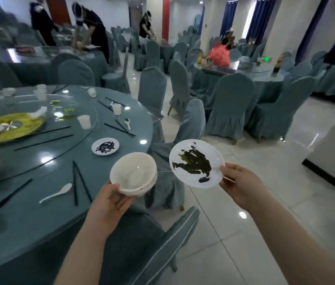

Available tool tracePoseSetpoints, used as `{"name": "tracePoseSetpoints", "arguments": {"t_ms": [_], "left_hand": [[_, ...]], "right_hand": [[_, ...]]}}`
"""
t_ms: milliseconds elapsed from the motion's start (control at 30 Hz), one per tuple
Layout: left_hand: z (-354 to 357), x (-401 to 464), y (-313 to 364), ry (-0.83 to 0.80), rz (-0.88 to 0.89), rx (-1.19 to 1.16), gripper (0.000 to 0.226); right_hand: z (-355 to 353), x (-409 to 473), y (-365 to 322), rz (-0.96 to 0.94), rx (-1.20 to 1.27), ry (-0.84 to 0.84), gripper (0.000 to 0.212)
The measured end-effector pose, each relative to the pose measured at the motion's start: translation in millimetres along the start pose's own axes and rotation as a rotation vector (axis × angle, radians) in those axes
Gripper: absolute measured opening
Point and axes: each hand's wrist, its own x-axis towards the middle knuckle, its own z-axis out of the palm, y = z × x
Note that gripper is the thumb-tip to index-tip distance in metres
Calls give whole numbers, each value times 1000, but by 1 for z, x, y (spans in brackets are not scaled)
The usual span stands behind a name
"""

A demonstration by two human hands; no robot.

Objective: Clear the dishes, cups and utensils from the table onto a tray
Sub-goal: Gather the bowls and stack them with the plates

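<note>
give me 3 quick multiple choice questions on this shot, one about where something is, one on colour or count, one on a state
1. Where is the second small soiled plate?
A. on the table near its edge
B. on a chair seat
C. on the floor

2. What colour is the tablecloth?
A. red
B. blue-grey
C. white

3. What is the state of the plate in the right hand?
A. clean
B. broken in two
C. smeared with dark residue

Answers:
1 A: the small plate lies on the table, beyond the bowls held by the left hand.
2 B: the cloth is blue-grey, like the chair covers.
3 C: the plate pinched by the right hand carries dark smears.
</note>
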Motion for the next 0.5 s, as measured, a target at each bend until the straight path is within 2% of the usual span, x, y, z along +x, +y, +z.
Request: {"name": "tracePoseSetpoints", "arguments": {"t_ms": [200,400,500], "left_hand": [[30,30,-27,246,77,-97,20],[38,77,-42,543,173,-199,22],[38,112,-45,629,195,-265,29]], "right_hand": [[-9,116,-36,112,-97,-161,9],[28,221,-39,234,-159,-304,6],[46,267,-35,289,-197,-324,7]]}}
